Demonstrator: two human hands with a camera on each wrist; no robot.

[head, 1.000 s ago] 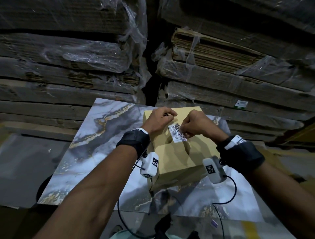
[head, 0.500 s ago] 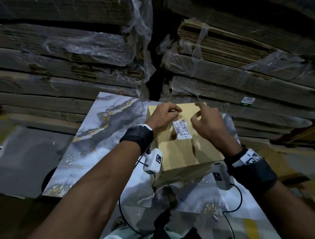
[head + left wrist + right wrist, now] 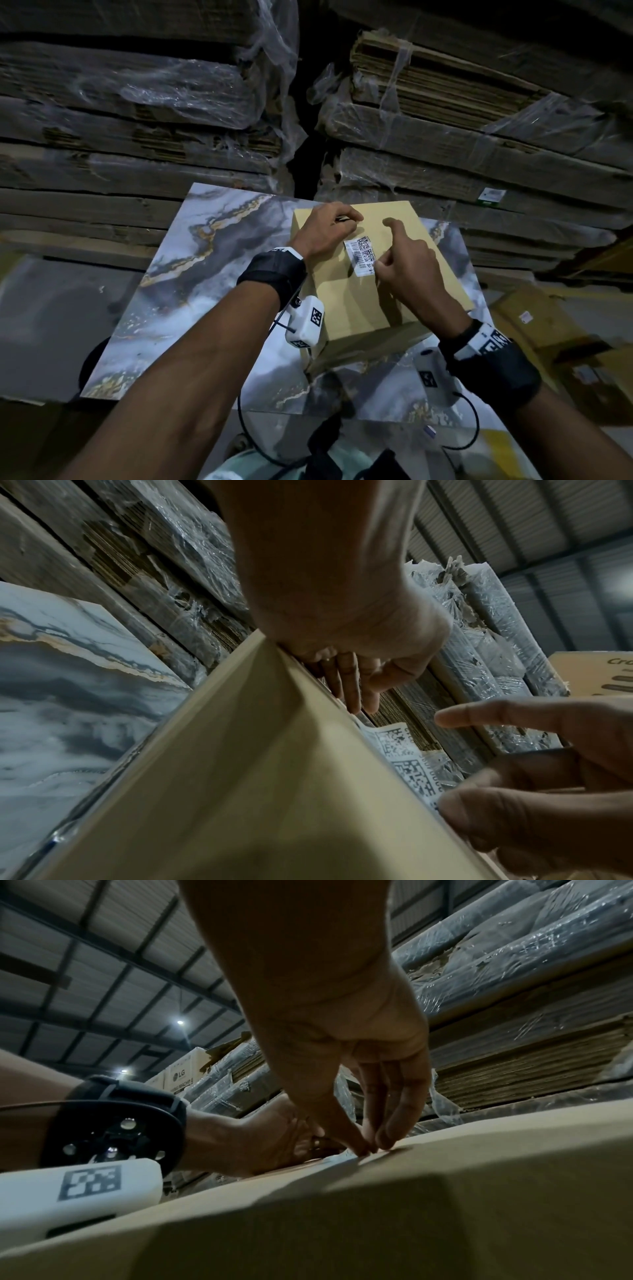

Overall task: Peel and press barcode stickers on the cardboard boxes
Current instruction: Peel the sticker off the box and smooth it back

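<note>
A tan cardboard box stands on a marbled slab. A white barcode sticker lies on its top, wrinkled and partly raised off the surface. My right hand pinches the sticker's near right corner with thumb and fingers, index finger stretched out above the box. My left hand rests on the box top by the sticker's far end, fingers curled with nothing seen in them.
Tall stacks of flattened cardboard in plastic wrap rise right behind the slab. Brown boxes sit low at the right. A white printed carton stands far off. Cables hang from both wrist cameras.
Half a second ago my right hand was spread and off the sticker. Now it is back at the sticker's near corner, pinching it. My left hand has stayed put.
</note>
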